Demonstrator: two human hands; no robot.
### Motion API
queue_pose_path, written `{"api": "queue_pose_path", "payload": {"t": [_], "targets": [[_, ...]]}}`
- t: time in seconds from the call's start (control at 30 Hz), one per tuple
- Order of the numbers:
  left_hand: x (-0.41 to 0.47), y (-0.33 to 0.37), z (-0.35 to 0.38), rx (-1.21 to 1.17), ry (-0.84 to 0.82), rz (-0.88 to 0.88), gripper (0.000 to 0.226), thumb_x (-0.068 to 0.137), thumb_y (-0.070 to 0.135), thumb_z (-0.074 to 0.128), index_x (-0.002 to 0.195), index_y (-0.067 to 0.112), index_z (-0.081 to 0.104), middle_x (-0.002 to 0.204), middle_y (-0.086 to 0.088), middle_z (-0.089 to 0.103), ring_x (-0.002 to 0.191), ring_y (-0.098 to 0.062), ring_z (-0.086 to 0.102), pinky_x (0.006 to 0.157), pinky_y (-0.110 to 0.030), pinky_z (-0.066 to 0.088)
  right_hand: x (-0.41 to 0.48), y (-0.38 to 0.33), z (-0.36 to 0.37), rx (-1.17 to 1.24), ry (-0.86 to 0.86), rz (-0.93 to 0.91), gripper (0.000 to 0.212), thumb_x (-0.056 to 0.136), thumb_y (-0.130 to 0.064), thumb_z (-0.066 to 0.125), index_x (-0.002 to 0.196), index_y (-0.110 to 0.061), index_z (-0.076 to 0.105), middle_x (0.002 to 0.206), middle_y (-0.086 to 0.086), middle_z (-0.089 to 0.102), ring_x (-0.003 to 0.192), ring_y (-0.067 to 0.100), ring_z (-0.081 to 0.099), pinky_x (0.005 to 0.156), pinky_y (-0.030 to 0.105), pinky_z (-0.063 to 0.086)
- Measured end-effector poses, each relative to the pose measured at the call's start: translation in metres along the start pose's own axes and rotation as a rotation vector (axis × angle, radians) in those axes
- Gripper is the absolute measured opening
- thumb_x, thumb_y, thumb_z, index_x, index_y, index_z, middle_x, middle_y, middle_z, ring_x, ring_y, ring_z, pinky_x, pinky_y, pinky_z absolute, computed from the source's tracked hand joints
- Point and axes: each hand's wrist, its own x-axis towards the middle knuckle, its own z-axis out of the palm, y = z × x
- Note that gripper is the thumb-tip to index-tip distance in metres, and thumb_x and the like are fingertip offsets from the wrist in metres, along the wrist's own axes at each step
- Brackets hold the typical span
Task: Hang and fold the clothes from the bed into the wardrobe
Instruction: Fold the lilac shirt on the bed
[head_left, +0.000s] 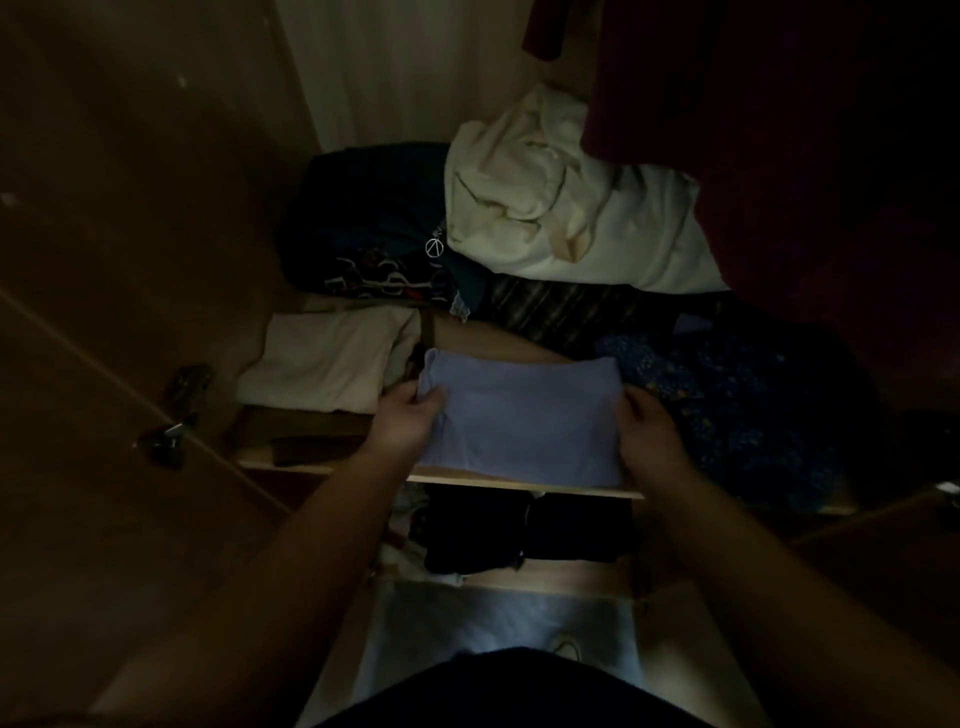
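Both hands hold a folded lilac garment (519, 415) by its sides, the left hand (410, 415) pinching the 9 o'clock edge and the right hand (649, 426) curled over the 3 o'clock edge, with the garment lying on the wardrobe shelf (519, 487). Folding of this piece looks finished and only letting go remains. A folded white cloth (327, 364) lies at its 9 o'clock, a patterned blue one (727, 405) at 3 o'clock and a dark red garment (779, 156) hangs at 1 o'clock; the bed is out of view, so what remains cannot be told.

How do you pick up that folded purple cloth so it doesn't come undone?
Take the cloth by its two side edges, left hand and right hand coming from either side, thumbs on top. It lies flat and wide on the shelf, so a one-sided lift would likely unfold it.
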Motion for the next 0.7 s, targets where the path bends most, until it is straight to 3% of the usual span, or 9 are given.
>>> {"api": "queue_pose_path", "payload": {"t": [0.03,0.1,0.2,0.27,0.37,0.43,0.53,0.7], "targets": [[0.003,-0.001,0.001,0.062,0.018,0.023,0.017,0.100,0.023,0.060,0.102,0.008,0.068,0.104,-0.005,0.069,0.072,0.001,0.064,0.057,-0.010,0.050,0.003,0.001,-0.001,-0.052,-0.019,-0.017,0.021,0.102,-0.008,0.049,0.118,-0.002,0.061,0.127,0.027,0.059,0.109,0.038,0.060,0.094,0.036,0.050],[0.005,0.002,-0.001,0.243,0.003,0.077,0.019,0.097,0.019,0.062,0.107,0.004,0.068,0.103,-0.010,0.068,0.084,-0.018,0.066,0.069,-0.022,0.051,0.000,-0.002,-0.004,-0.241,-0.020,-0.075,0.012,0.100,-0.009,0.052,0.108,-0.008,0.061,0.119,0.023,0.064,0.110,0.040,0.061,0.096,0.045,0.047],[0.005,0.011,-0.006,0.576,-0.049,0.187,0.030,0.094,0.014,0.061,0.121,0.001,0.061,0.108,-0.015,0.066,0.099,-0.032,0.063,0.078,-0.031,0.045,-0.015,-0.010,-0.011,-0.509,0.080,-0.308,0.029,0.095,-0.018,0.058,0.124,-0.014,0.060,0.124,0.011,0.065,0.113,0.028,0.060,0.094,0.029,0.041],[-0.003,0.019,-0.006,0.765,-0.006,0.300,0.039,0.094,0.016,0.057,0.129,-0.001,0.054,0.119,-0.021,0.063,0.110,-0.038,0.060,0.092,-0.036,0.046,-0.029,-0.017,-0.006,-0.682,0.124,-0.557,0.040,0.089,-0.013,0.056,0.130,-0.012,0.057,0.129,0.012,0.060,0.118,0.028,0.055,0.101,0.032,0.040],[-0.015,0.023,0.016,0.974,0.027,0.598,0.058,0.089,0.029,0.051,0.142,0.005,0.047,0.139,-0.020,0.053,0.133,-0.037,0.045,0.114,-0.042,0.030,-0.037,-0.024,0.015,-0.964,0.056,-0.760,0.052,0.091,-0.021,0.051,0.141,-0.008,0.048,0.144,0.016,0.049,0.135,0.034,0.041,0.116,0.044,0.032],[-0.016,0.013,0.034,1.150,-0.057,0.711,0.062,0.096,0.042,0.044,0.152,0.017,0.038,0.157,-0.013,0.037,0.148,-0.032,0.025,0.122,-0.047,0.013,-0.035,-0.018,0.031,-1.182,0.008,-0.747,0.058,0.097,-0.036,0.042,0.150,-0.011,0.038,0.153,0.015,0.040,0.144,0.034,0.029,0.119,0.048,0.023],[-0.007,-0.016,0.044,1.285,-0.139,0.615,0.064,0.101,0.059,0.029,0.159,0.034,0.017,0.168,-0.003,0.008,0.154,-0.025,-0.003,0.123,-0.046,-0.007,-0.026,0.004,0.038,-1.317,-0.036,-0.634,0.064,0.101,-0.050,0.031,0.158,-0.023,0.023,0.162,0.010,0.026,0.150,0.030,0.019,0.121,0.050,0.014],[0.003,-0.041,0.040,1.266,-0.176,0.541,0.067,0.099,0.065,0.022,0.158,0.040,0.008,0.168,-0.001,0.004,0.154,-0.025,-0.003,0.123,-0.047,-0.005,-0.019,0.023,0.041,-1.248,-0.046,-0.507,0.065,0.097,-0.056,0.024,0.154,-0.025,0.035,0.154,0.012,0.042,0.140,0.034,0.041,0.116,0.048,0.030]]}}
